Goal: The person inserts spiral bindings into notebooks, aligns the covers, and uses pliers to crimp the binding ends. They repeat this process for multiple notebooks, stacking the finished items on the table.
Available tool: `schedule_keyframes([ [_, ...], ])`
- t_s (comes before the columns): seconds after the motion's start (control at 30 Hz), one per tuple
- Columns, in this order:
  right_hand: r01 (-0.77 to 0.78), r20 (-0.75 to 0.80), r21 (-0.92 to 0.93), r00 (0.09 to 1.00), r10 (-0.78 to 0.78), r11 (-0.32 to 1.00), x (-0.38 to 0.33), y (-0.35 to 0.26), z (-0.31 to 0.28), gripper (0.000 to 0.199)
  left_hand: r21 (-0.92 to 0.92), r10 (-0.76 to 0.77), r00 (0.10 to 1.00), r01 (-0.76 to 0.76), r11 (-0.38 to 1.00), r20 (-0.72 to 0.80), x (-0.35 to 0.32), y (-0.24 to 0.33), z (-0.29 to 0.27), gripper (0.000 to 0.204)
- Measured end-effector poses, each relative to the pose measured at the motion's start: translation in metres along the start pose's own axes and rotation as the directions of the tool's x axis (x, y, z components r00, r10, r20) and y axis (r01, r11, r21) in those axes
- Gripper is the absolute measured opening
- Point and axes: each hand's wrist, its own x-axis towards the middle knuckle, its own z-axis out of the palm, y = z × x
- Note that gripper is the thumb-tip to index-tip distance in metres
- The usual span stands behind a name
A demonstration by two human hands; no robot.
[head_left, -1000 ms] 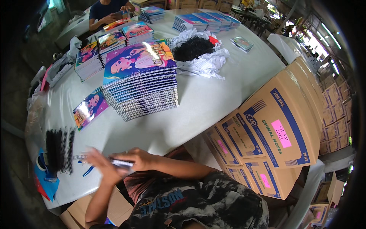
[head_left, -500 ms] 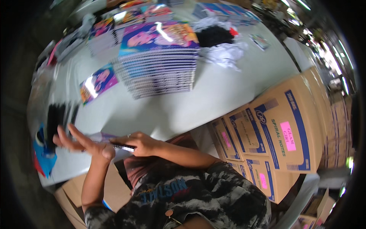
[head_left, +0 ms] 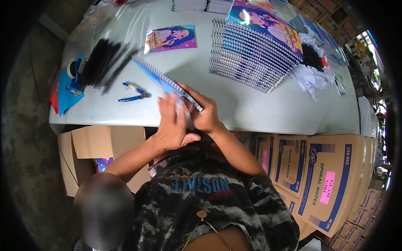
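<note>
My right hand (head_left: pixel 205 113) grips a spiral notebook (head_left: pixel 165 79) with a blue cover, tilted above the near table edge. A coil runs along the notebook's upper edge. My left hand (head_left: pixel 169 125) is open, its fingers stretched and slightly blurred, against the notebook's near side by the coil. Blue-handled pliers (head_left: pixel 135 99) lie on the table to the left. Past them is a bunch of loose black spiral coils (head_left: pixel 104 62). A single colourful notebook (head_left: pixel 170 39) lies farther back, and a tall stack of coil-bound notebooks (head_left: pixel 255 54) stands at right.
A tape roll (head_left: pixel 72 70) and blue and red sheets (head_left: pixel 69 94) lie at the table's left end. Crumpled white wrap (head_left: pixel 307 81) sits beyond the stack. Cartons (head_left: pixel 326 180) are piled at right; an open carton (head_left: pixel 92 142) stands left. A blurred-out head (head_left: pixel 102 209) shows lower left.
The view has turned, so the table appears straighter ahead. My left hand, earlier raised with fingers spread away from the coil, is now against the notebook. My right hand still holds it.
</note>
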Motion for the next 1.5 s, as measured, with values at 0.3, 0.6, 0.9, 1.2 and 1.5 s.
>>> schedule_keyframes([
  [0.3, 0.104, 0.199, -0.158, 0.977, -0.071, 0.982, 0.082, -0.090, -0.014, 0.033, -0.602, -0.791, 0.611, 0.642, 0.475, 0.029, 0.075, 0.013, -0.117, 0.019],
  [0.6, -0.341, -0.017, 0.188, 0.936, 0.350, 0.921, 0.079, -0.060, -0.026, 0.016, -0.765, -0.530, 0.729, 0.608, 0.210, 0.434, 0.106, -0.034, -0.089, 0.010],
  [0.9, 0.007, -0.272, -0.148, 0.961, -0.048, 0.989, 0.082, -0.098, -0.066, 0.024, -0.398, -0.130, 0.946, 0.246, 0.884, 0.296, 0.157, -0.024, -0.099, 0.029],
  [1.2, 0.048, -0.754, -0.332, 0.587, -0.295, 0.942, 0.098, -0.071, -0.229, 0.059, -0.460, -0.440, 0.757, 0.209, 0.863, -0.483, 0.317, -0.029, 0.004, 0.033],
  [1.5, -0.283, -0.843, -0.205, 0.538, -0.022, 0.937, 0.091, -0.028, -0.208, 0.037, -0.288, -0.558, 0.816, 0.504, 0.814, -0.152, 0.262, -0.047, 0.055, 0.039],
])
